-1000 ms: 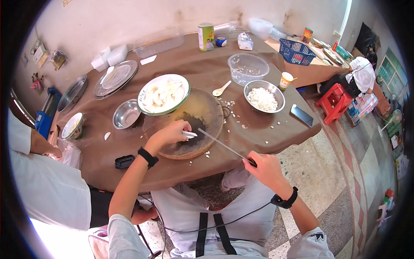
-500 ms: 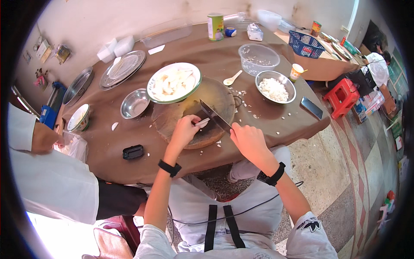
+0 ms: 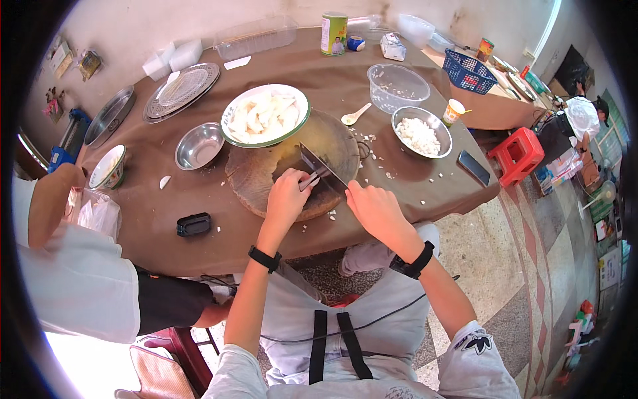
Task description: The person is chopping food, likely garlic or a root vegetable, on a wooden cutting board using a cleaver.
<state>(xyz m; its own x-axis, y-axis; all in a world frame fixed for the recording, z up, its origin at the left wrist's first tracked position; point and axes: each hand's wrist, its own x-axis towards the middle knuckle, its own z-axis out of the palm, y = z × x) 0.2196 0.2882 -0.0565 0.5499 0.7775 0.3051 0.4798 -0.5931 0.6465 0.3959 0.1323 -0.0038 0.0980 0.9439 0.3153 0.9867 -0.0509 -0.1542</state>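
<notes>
My right hand [image 3: 375, 207] is wrapped round the handle of a dark-bladed kitchen knife [image 3: 320, 165], its blade slanting up and left over the round wooden chopping board [image 3: 247, 174]. Beside the blade, my left hand [image 3: 286, 198] pinches pale strips of a white vegetable [image 3: 308, 181] against the board. A white bowl with a green rim [image 3: 230, 138], filled with white slices [image 3: 269, 116], overlaps the board's far left edge. To the right, a steel bowl [image 3: 440, 153] holds small white dice [image 3: 417, 135]. White crumbs lie around the board.
Left of the board are a steel bowl [image 3: 199, 145], a black plastic case [image 3: 194, 225] and a patterned bowl [image 3: 107, 166]. A spoon [image 3: 356, 114], clear tub [image 3: 397, 88] and phone [image 3: 473, 167] lie right. A co-worker's arm [image 3: 52, 199] is at the left edge.
The whole view has shifted slightly. The knife stays at the strips in my left hand, its blade now a little more upright. The co-worker's arm at the left has moved.
</notes>
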